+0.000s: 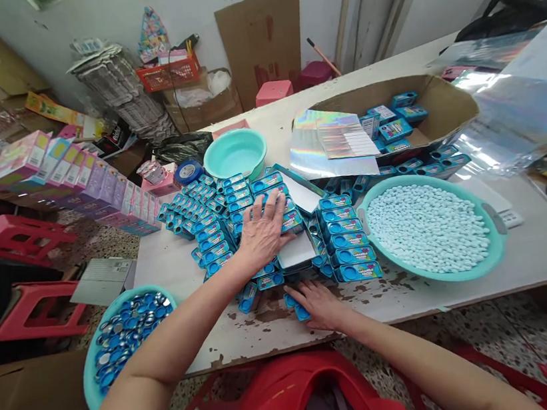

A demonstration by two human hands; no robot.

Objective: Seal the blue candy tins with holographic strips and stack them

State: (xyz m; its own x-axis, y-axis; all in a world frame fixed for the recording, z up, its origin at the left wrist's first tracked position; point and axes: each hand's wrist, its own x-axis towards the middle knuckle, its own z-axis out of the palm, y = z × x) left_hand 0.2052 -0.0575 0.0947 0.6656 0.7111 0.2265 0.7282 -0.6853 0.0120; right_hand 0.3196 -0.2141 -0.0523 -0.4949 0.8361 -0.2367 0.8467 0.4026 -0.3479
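Blue boxes (291,221), long axes left-to-right, lie under the open left hand (263,230); right hand (317,305), grip unclear

The left hand (264,233) lies palm-down, fingers spread, on a row of blue candy boxes (270,182); the right hand (319,305) touches small blue boxes (297,308) near the table's front edge. To the right, a turquoise basin (499,256) holds pale candies (422,229); another basin (90,370), lower left, holds round blue-and-silver pieces (129,335).
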